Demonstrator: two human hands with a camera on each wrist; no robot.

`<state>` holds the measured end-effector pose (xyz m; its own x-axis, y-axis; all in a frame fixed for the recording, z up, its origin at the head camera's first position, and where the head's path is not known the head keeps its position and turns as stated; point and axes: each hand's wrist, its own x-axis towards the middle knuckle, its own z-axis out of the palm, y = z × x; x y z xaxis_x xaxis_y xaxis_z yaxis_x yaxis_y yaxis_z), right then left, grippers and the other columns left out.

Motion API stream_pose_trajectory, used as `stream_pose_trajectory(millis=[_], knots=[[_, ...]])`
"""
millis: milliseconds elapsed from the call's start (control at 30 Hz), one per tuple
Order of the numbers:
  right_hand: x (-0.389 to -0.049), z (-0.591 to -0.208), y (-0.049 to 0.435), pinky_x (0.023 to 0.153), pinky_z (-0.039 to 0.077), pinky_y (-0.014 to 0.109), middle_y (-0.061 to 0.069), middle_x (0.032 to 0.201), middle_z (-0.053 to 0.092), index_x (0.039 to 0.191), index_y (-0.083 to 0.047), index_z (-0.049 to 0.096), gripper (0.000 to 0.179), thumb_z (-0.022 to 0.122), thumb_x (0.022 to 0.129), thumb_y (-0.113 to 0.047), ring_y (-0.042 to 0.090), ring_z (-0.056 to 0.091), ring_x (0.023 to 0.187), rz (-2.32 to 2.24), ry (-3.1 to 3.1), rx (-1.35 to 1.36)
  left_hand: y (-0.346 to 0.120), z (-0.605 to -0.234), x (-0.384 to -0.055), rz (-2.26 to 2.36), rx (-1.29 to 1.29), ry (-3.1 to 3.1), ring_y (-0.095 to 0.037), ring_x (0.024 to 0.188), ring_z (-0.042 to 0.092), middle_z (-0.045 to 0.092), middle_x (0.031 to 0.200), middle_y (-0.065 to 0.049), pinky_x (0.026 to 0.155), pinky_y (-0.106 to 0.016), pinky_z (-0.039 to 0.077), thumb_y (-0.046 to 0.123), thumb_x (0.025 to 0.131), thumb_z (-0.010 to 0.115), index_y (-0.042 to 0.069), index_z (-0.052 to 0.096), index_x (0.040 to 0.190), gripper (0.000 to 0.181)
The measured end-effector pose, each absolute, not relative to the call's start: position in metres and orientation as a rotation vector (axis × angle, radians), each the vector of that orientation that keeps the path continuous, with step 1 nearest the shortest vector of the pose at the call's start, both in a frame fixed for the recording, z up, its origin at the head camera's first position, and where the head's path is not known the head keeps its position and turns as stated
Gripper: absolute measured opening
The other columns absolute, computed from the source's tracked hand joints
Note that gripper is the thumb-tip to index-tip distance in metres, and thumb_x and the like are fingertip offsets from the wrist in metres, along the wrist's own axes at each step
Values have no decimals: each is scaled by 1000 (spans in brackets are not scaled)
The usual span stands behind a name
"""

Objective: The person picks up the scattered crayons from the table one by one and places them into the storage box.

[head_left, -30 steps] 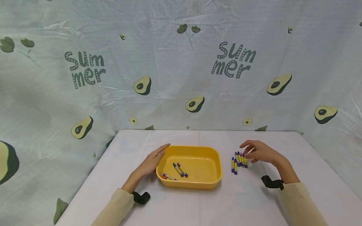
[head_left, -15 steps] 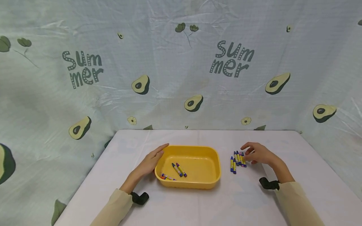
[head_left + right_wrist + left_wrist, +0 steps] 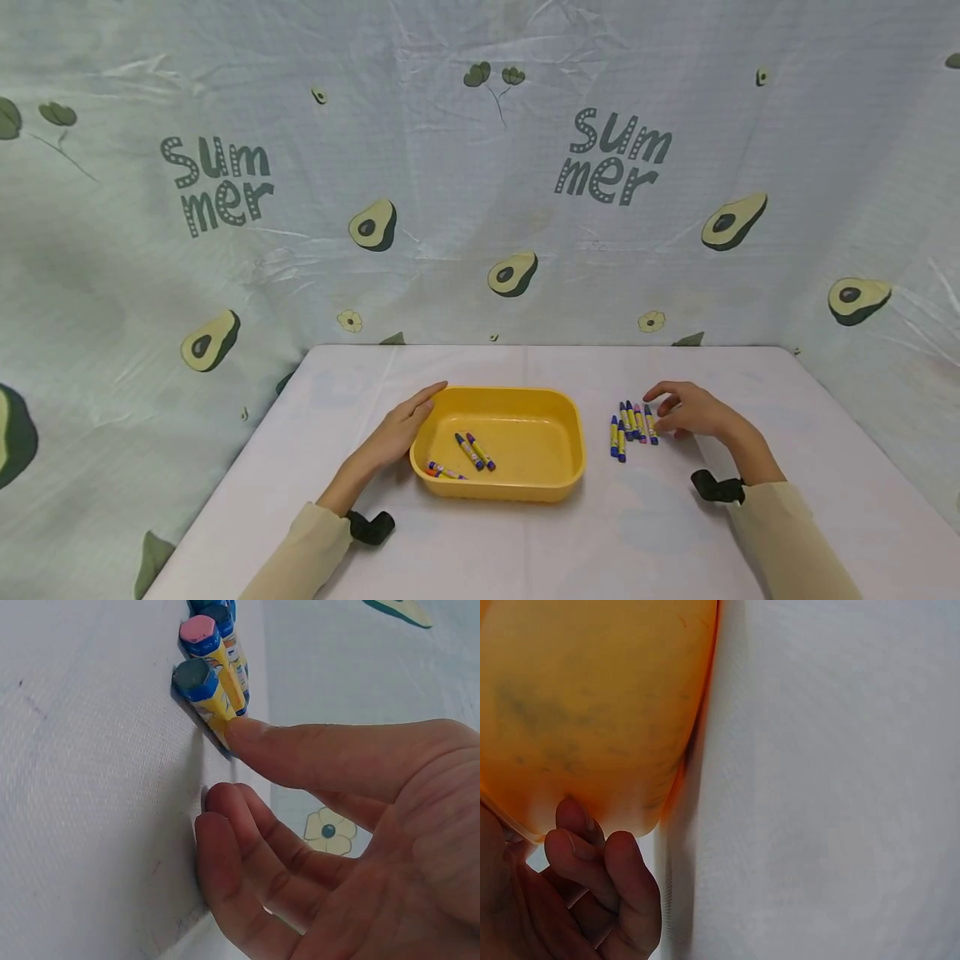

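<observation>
A yellow plastic tray (image 3: 510, 490) sits on the table; my left hand (image 3: 395, 435) rests along its left end. In the left wrist view, the fingertips (image 3: 576, 851) touch the tray's outer wall. To the tray's right, several crayons with yellow wrappers (image 3: 630, 421) lie close together in uneven rows. My right hand (image 3: 693, 410) is at their right side. The right wrist view shows its thumb (image 3: 251, 739) against the dark-tipped outermost crayon (image 3: 199, 682). The other fingers are bent and apart from it. Beside that crayon lies a pink-tipped crayon (image 3: 199, 630).
Inside the tray, two crayons (image 3: 476, 451) lie side by side near the middle, and a few more (image 3: 447, 471) lie in the near left corner. A white cloth covers the table (image 3: 570, 550). An avocado-printed curtain (image 3: 442, 167) hangs behind.
My right hand has shifted slightly right, and the outermost crayon has moved with it, leaving a small gap beside the pink-tipped one. The left hand stays at the tray.
</observation>
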<state>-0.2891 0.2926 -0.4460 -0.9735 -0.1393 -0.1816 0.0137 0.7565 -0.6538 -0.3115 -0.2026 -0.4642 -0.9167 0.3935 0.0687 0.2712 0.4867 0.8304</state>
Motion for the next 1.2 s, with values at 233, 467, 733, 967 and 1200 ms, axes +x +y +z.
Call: stream_pose_trajectory(millis=[233, 467, 733, 967, 1200], knots=[[-290, -447, 290, 68, 55, 31, 14, 103, 64, 134, 1, 58, 53, 80, 89, -17, 21, 59, 79, -1040, 2716, -83, -203, -464, -310, 1418, 583, 2590, -35, 153, 38, 40, 166, -9, 127, -59, 26, 28, 115, 34, 22, 38, 161, 47], [-288, -445, 289, 68, 55, 31, 16, 104, 63, 133, 2, 57, 48, 74, 88, -5, 22, 59, 81, -1036, 2707, -58, -203, -464, -310, 1416, 587, 2591, -35, 153, 38, 40, 166, -9, 127, -59, 26, 29, 115, 34, 23, 39, 161, 47], [-287, -442, 284, 67, 55, 31, 12, 99, 63, 132, 2, 58, 51, 79, 89, -15, 20, 59, 76, -1012, 2721, -65, -203, -463, -311, 1416, 580, 2595, -35, 154, 37, 40, 166, -9, 127, -59, 25, 29, 115, 34, 24, 39, 161, 47], [-285, -440, 284, 67, 55, 31, 13, 99, 62, 133, 3, 57, 50, 76, 88, -6, 20, 58, 74, -977, 2720, -43, -203, -463, -311, 1418, 594, 2594, -35, 153, 38, 41, 166, -10, 127, -59, 25, 27, 115, 34, 22, 39, 161, 47], [-285, -441, 279, 68, 58, 32, 18, 104, 63, 134, 3, 55, 57, 80, 85, -10, 20, 59, 74, -917, 2743, 14, -202, -464, -311, 1421, 582, 2587, -35, 154, 37, 40, 166, -9, 127, -59, 25, 28, 115, 33, 23, 39, 161, 47]])
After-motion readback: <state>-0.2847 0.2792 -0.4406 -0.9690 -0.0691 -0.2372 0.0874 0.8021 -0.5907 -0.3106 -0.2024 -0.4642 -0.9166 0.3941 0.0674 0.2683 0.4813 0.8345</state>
